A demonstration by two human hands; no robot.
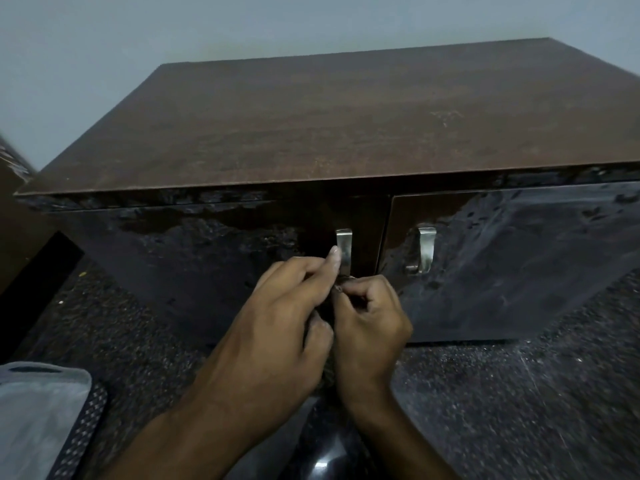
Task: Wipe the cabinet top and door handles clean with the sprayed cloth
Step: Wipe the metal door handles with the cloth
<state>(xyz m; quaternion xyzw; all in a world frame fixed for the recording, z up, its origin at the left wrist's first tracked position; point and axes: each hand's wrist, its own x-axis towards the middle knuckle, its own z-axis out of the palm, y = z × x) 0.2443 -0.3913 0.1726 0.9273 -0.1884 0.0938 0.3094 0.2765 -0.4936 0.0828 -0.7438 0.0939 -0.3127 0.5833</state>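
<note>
The left hand [277, 320] and right hand [372, 323] meet just below the left handle [344, 249], with a dark cloth [341, 289] bunched between them. The right hand's fingers are curled tight and pinch the cloth at the handle's foot. The left hand is partly curled round the cloth too, its forefinger stretched up so the tip lies against the handle's side.

This looks like the handle step: the cloth is being worked round the lower end of the left handle. The right handle [425, 249], on the neighbouring door, stands apart and untouched. The cabinet top [346, 126] above shows faint scuffs and dust marks; whether it has been wiped I cannot tell.

Next, the cloth probably needs drawing up along the metal strip, then across to the right handle.
</note>
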